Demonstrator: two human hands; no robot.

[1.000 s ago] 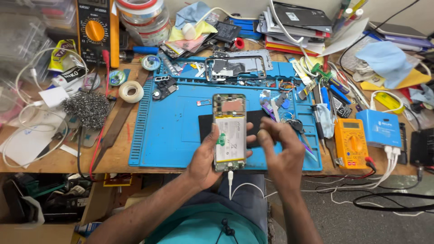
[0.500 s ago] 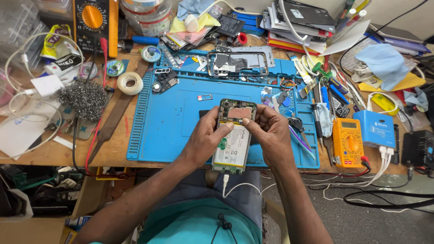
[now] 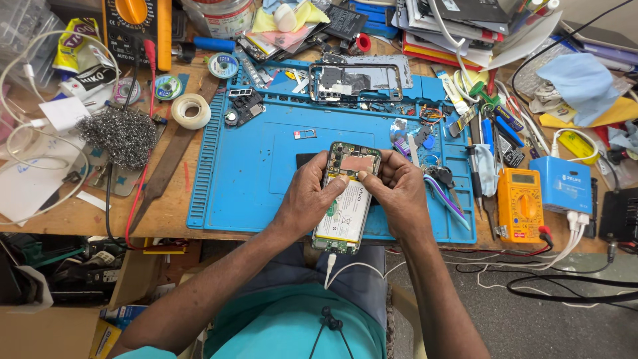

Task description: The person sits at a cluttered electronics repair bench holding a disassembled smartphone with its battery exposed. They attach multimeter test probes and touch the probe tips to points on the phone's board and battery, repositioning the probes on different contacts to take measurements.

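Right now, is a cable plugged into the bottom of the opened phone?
Yes: a white cable runs into the bottom edge of the opened phone, which both hands hold over the blue mat.

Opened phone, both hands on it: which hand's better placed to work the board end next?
Likely the right hand: its fingertips sit at the exposed board end of the opened phone. The left hand wraps the phone's side over the white battery, steadying it.

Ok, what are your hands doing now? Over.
Left hand and right hand both grip the opened phone, back cover off, battery showing. White cable plugged in below. Blue mat underneath. Nothing blocking.
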